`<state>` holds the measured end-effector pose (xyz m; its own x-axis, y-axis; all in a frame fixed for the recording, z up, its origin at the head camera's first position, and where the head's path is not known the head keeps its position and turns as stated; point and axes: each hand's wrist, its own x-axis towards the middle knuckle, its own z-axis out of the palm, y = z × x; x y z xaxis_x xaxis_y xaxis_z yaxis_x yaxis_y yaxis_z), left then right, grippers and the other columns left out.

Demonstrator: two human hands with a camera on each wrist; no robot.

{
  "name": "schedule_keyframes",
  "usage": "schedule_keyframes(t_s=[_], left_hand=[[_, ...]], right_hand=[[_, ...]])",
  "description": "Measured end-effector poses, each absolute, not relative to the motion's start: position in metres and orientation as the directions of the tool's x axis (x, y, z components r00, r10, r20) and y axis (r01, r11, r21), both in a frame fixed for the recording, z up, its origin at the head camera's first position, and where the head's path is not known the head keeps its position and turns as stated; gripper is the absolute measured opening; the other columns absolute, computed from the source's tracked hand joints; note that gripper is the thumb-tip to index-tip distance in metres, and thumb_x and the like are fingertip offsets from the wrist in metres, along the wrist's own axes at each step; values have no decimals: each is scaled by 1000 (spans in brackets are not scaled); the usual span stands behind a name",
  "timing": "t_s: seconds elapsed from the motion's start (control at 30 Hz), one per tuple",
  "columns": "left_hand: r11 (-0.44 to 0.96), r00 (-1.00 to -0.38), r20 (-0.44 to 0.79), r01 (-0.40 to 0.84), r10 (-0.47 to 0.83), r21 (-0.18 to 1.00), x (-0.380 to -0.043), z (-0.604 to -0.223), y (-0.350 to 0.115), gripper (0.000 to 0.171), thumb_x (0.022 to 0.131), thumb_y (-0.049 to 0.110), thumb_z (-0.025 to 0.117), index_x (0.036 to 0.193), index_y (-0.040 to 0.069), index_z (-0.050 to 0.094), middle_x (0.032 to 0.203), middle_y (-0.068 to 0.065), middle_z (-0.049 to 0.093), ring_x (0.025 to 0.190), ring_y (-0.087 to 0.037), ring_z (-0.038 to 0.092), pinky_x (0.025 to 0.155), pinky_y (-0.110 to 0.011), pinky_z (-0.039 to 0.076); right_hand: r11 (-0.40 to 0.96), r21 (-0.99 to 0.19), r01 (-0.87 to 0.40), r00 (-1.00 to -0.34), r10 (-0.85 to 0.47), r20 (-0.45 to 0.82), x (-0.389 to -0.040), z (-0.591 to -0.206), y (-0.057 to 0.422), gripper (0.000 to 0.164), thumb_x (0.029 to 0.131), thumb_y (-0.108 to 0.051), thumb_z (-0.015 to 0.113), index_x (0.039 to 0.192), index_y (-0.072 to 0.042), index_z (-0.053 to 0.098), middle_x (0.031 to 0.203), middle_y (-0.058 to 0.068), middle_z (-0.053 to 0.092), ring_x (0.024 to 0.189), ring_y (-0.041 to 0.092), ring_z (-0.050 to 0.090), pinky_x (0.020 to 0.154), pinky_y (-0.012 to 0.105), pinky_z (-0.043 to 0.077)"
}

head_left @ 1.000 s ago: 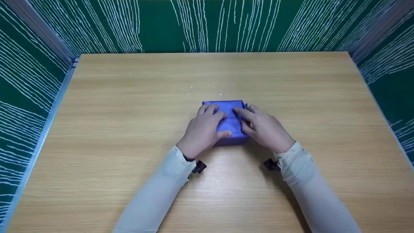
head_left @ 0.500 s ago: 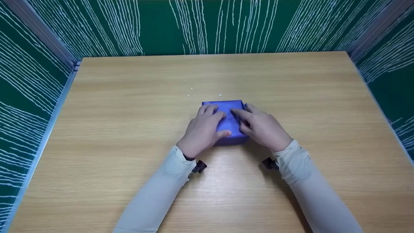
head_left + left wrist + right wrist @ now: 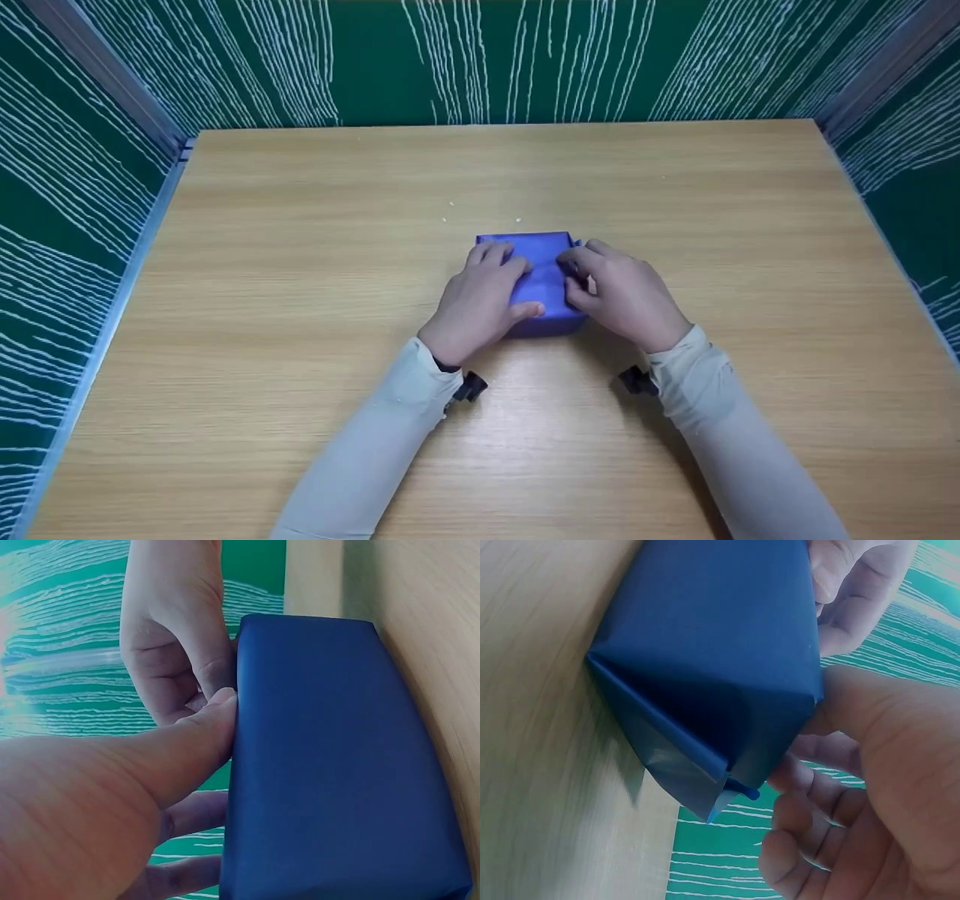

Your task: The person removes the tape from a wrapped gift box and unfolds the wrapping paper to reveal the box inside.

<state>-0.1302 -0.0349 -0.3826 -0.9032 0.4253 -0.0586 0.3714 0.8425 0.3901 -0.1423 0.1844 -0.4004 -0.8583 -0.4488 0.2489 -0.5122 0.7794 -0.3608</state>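
A box wrapped in blue paper (image 3: 545,281) sits on the table in the middle of the head view. My left hand (image 3: 474,304) rests on its top with relaxed fingers, the thumb at the near edge. At the box's right edge, my right hand (image 3: 628,300) has curled fingers, and the thumb and index finger pinch the paper near the top corner. In the right wrist view a loose folded flap (image 3: 682,772) of the paper sticks out from the end of the box. The right fingertips are partly hidden behind the box there.
The wooden table (image 3: 300,262) has a few small white bits (image 3: 518,220) beyond the box. Green panels (image 3: 375,67) with white streaks stand at the back and both sides. A dark wrist camera (image 3: 471,386) sits under the left cuff, another (image 3: 637,380) under the right.
My right index finger, stretched further over the box top before, has drawn back to the right and bent toward the edge. The left hand has kept its place on the box.
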Motion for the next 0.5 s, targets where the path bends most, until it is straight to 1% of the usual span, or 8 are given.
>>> schedule_keyframes(t_s=[0.07, 0.13, 0.17, 0.27, 0.33, 0.4, 0.43, 0.5], left_hand=[[842, -904, -56, 371, 424, 390, -131, -383, -34, 62, 94, 54, 70, 142, 14, 61, 160, -15, 42, 152, -36, 31, 108, -55, 46], [843, -904, -57, 371, 424, 389, -131, -384, -34, 63, 94, 54, 70, 142, 15, 61, 160, -15, 42, 152, -36, 31, 109, -54, 46], [844, -904, -58, 370, 423, 388, -131, -384, -34, 62, 94, 53, 70, 142, 15, 61, 160, -15, 42, 152, -36, 31, 108, -55, 46], [846, -905, -58, 370, 422, 385, -131, -384, -34, 63, 94, 53, 70, 143, 16, 60, 160, -15, 42, 151, -36, 31, 108, -55, 46], [845, -905, -57, 370, 422, 385, -131, -384, -34, 63, 95, 54, 69, 144, 16, 60, 160, -14, 42, 151, -36, 31, 107, -55, 47], [845, -904, -59, 370, 423, 387, -131, -384, -34, 63, 95, 54, 69, 144, 16, 59, 160, -14, 41, 152, -36, 30, 107, -55, 47], [844, -904, -60, 369, 423, 389, -131, -384, -34, 63, 95, 54, 69, 144, 15, 59, 160, -14, 41, 152, -36, 30, 107, -55, 47], [844, -905, -60, 365, 420, 392, -131, -384, -35, 63, 95, 54, 69, 144, 15, 59, 161, -14, 41, 152, -36, 30, 107, -55, 47]], right_hand=[[781, -366, -506, -862, -445, 243, -142, -400, 185, 26, 91, -10, 70, 116, -3, 69, 90, 7, 62, 67, 21, 56, 56, 36, 46], [786, -365, -500, -866, -449, 219, -142, -400, 185, 30, 93, -11, 69, 122, -4, 66, 92, 8, 63, 69, 23, 57, 56, 37, 48], [788, -363, -497, -868, -453, 205, -142, -400, 185, 33, 95, -12, 69, 127, -4, 65, 96, 10, 65, 72, 24, 60, 58, 39, 50], [796, -352, -492, -869, -470, 152, -142, -398, 184, 42, 97, -14, 68, 139, -6, 62, 117, 22, 67, 93, 35, 69, 73, 49, 58], [798, -340, -498, -865, -483, 135, -142, -397, 184, 43, 98, -15, 68, 140, -8, 63, 126, 26, 64, 101, 38, 69, 79, 53, 59], [795, -331, -509, -860, -490, 145, -142, -397, 184, 40, 97, -14, 69, 136, -8, 67, 121, 25, 65, 97, 37, 69, 78, 50, 59], [792, -324, -517, -856, -492, 162, -141, -397, 184, 37, 97, -13, 70, 133, -7, 70, 115, 22, 66, 89, 34, 68, 73, 47, 58], [787, -310, -533, -846, -492, 204, -141, -398, 183, 32, 96, -13, 71, 126, -5, 73, 99, 15, 63, 74, 25, 59, 62, 38, 53]])
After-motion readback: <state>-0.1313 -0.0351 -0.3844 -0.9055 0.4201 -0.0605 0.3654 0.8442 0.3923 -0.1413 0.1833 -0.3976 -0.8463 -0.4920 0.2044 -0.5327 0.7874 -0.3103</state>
